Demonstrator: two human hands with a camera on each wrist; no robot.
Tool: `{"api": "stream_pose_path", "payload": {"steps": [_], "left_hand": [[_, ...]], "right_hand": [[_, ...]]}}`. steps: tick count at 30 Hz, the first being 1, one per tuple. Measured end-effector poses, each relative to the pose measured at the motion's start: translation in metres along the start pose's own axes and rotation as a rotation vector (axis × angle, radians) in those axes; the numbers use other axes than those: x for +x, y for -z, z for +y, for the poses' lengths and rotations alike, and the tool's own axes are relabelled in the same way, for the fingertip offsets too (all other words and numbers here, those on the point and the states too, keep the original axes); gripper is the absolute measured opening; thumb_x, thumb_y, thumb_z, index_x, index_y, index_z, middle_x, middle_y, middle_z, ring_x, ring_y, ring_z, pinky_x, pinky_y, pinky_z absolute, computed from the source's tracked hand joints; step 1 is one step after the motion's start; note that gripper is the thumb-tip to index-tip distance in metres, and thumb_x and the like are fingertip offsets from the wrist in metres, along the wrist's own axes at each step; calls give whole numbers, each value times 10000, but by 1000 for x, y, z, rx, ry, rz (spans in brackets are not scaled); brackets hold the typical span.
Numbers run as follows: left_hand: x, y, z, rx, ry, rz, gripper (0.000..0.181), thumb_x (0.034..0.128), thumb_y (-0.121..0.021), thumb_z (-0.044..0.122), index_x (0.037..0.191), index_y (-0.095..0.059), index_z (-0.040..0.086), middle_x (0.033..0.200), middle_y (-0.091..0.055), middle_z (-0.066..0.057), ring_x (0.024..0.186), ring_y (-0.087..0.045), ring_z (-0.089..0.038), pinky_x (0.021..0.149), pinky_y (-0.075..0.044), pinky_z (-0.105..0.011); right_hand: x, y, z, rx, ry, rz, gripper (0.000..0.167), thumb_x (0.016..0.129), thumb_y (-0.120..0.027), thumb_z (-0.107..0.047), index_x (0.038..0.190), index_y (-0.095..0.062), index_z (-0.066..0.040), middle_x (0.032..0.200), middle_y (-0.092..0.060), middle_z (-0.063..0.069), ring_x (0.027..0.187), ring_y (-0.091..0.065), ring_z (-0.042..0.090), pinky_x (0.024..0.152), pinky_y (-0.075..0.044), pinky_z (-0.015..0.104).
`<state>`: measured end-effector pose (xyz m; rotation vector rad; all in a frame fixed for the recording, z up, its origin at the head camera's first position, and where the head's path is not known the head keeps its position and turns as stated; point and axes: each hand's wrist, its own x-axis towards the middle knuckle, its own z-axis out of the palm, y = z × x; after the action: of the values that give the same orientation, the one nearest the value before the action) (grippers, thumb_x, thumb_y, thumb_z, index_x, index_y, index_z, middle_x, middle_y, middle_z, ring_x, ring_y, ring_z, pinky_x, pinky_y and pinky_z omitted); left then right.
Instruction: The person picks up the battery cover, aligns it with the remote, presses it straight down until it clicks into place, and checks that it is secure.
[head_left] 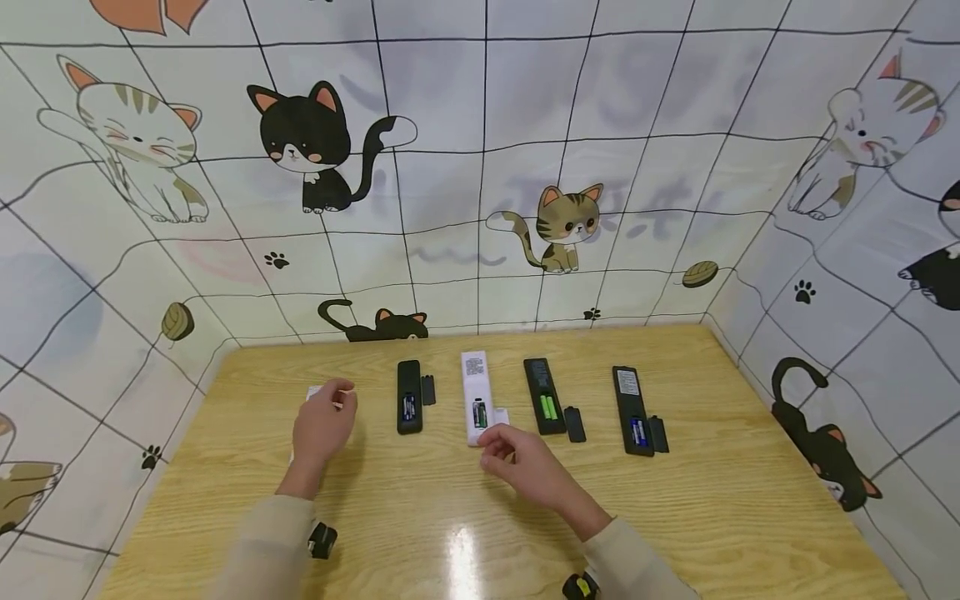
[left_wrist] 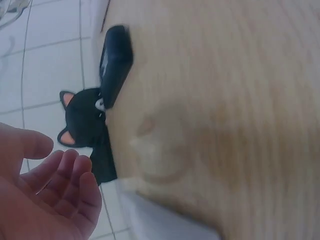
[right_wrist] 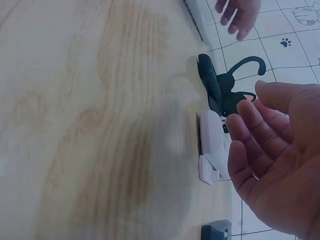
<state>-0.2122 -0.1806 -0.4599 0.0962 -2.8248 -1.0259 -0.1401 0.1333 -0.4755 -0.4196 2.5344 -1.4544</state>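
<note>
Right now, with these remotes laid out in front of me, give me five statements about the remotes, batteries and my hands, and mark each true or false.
1. The white remote has its battery compartment open. True.
2. The black remote just right of it holds blue batteries. False: its batteries are green.
3. The rightmost remote has a cover lying on its right. True.
4. Your right hand is gripping a battery. False: nothing shows in its grasp.
5. Your left hand partly hides a white object in the head view. True.
</note>
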Motion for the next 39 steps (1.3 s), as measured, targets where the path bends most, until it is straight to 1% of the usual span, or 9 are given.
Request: {"api": "stream_pose_path", "payload": {"steps": [4,8,12,14,17,20,26,33,39], "left_hand": [[-4,-23,2,-9,-2,-78,331,992,-485,243,1246,-609,73,1020,-679,-102,745,-612,-200,555,-429,-294],[-5,-39,8,-30,16,-117,350,980,-516,241,1264,-595,53,1023,-679,-101,841,-634,-214,630,-460,-301],[-3,-49,17,-31,58,-157,394,979,-517,265,1311,-556,55,1072,-661,-108,842,-616,-225,637,-459,-311],[-2,-53,20,-15,77,-171,427,977,-518,288,1339,-529,63,1112,-646,-118,848,-611,-237,645,-468,-332],[0,-59,25,-2,93,-182,484,979,-522,314,1386,-477,55,1197,-613,-159,949,-617,-292,728,-499,-415],[2,-63,29,-4,107,-174,526,980,-525,321,1415,-429,42,1275,-567,-198,1071,-595,-346,822,-498,-491],[2,-69,35,-22,139,-155,566,981,-530,330,1430,-391,15,1320,-517,-235,1138,-563,-387,855,-494,-525],[6,-75,42,-20,187,-159,645,965,-558,396,1456,-370,22,1366,-489,-241,1201,-523,-403,905,-477,-551],[7,-81,49,43,222,-148,683,942,-593,410,1445,-393,-6,1399,-463,-269,1240,-485,-428,899,-483,-587]], "right_hand": [[5,4,-6,-43,24,-7,192,959,-621,-166,1130,-639,-81,930,-648,-39,844,-582,115,714,-480,231],[15,7,-13,-131,63,4,195,953,-630,-165,1136,-641,-97,938,-641,-68,861,-582,92,728,-483,239],[27,9,-19,-248,82,23,206,942,-650,-197,1132,-650,-116,945,-647,-87,864,-586,70,756,-493,252],[33,10,-21,-297,75,26,217,941,-652,-207,1141,-651,-125,954,-653,-82,871,-590,71,773,-499,267],[44,11,-21,-374,81,32,224,946,-642,-209,1155,-647,-127,992,-668,-52,899,-608,90,791,-510,293],[52,12,-19,-432,77,40,236,948,-638,-215,1169,-640,-132,1037,-669,-34,946,-621,119,813,-519,324],[58,15,-15,-467,54,40,249,954,-630,-222,1191,-628,-147,1098,-670,-18,1013,-626,135,865,-524,351],[60,17,-16,-444,48,51,264,953,-635,-222,1204,-632,-140,1134,-676,-7,1042,-635,145,888,-523,362],[60,14,-16,-431,62,44,261,953,-637,-221,1202,-634,-145,1143,-674,3,1046,-638,151,889,-524,363]]}}
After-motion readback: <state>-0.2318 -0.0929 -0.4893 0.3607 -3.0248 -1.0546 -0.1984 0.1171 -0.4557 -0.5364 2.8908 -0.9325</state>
